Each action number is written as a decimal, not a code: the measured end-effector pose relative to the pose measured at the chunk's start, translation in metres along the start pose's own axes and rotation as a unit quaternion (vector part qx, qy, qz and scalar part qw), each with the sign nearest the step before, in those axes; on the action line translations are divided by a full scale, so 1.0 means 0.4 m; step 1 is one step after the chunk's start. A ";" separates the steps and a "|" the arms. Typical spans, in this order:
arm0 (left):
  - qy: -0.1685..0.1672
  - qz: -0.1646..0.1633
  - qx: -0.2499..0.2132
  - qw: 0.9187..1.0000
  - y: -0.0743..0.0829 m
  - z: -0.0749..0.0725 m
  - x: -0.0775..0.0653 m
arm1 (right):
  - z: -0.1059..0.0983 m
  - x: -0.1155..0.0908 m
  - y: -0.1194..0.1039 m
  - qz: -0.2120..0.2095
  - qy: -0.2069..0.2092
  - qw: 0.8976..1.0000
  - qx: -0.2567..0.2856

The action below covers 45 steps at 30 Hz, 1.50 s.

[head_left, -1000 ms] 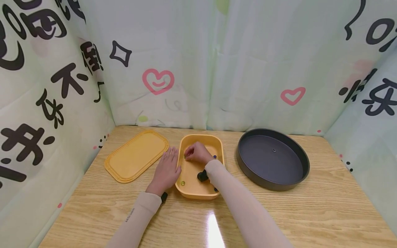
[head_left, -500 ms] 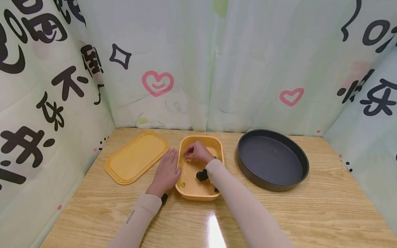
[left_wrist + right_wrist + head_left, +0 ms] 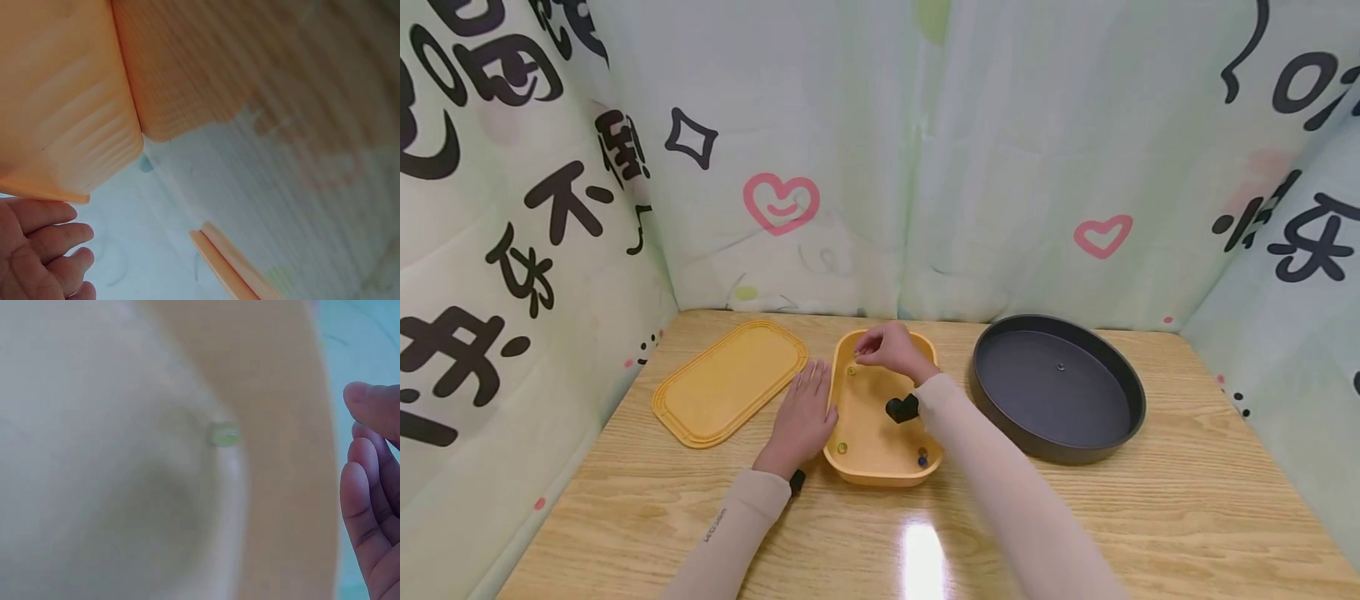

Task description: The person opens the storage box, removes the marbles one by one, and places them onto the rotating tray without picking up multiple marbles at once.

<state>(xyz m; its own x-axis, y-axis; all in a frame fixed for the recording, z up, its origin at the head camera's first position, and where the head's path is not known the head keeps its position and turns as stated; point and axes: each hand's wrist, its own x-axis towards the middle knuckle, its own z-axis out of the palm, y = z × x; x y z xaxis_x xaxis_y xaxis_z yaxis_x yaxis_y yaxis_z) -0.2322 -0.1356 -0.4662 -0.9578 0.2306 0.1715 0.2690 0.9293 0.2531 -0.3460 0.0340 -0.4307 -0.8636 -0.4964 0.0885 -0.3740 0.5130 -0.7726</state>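
A yellow rectangular box point(image 3: 880, 463) stands on the table with a few marbles in it. My left hand point(image 3: 801, 417) lies with straight fingers along its left side; in the left wrist view the fingers point(image 3: 53, 240) are by the rim. My right hand point(image 3: 891, 348) is over the back of the box, fingers loosely bent, and I see nothing held in the right wrist view. Below its fingertips sits a yellowish marble point(image 3: 852, 371), greenish in the right wrist view. Another yellowish marble point(image 3: 842, 448) is in the front left corner. A blue marble point(image 3: 922, 461) and a brownish marble point(image 3: 922, 451) lie front right.
A yellow lid point(image 3: 730, 383) lies flat to the left of the box. To the right stands a large round dark pan point(image 3: 1060, 392). Printed curtains point(image 3: 985, 167) hang behind and at both sides of the wooden table point(image 3: 1187, 500).
My right hand has lifted and moved back and slightly right, away from the yellowish marble at the box's left side, which now shows. My left hand has stayed in place.
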 end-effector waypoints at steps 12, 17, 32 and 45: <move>-0.001 0.001 -0.007 1.000 0.001 0.000 -0.002 | -0.112 -0.049 -0.048 0.011 0.025 1.000 0.012; -0.004 -0.001 -0.009 1.000 -0.001 0.001 -0.003 | -0.160 -0.071 -0.064 0.003 0.046 0.999 0.006; -0.006 0.008 -0.012 1.000 0.004 -0.005 -0.005 | -0.301 -0.154 -0.008 0.043 0.058 0.997 0.013; -0.010 0.003 -0.014 1.000 0.008 -0.008 -0.005 | -0.387 -0.231 0.113 0.104 0.073 0.992 -0.003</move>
<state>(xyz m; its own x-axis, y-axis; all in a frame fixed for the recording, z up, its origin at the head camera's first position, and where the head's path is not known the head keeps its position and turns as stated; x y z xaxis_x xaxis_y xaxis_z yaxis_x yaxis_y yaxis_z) -0.2293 -0.1342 -0.4629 -0.9580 0.2415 0.1547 0.2768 0.9197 0.2783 -0.3354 0.2115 -0.3764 -0.9618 -0.2732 0.0174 -0.1842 0.5985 -0.7797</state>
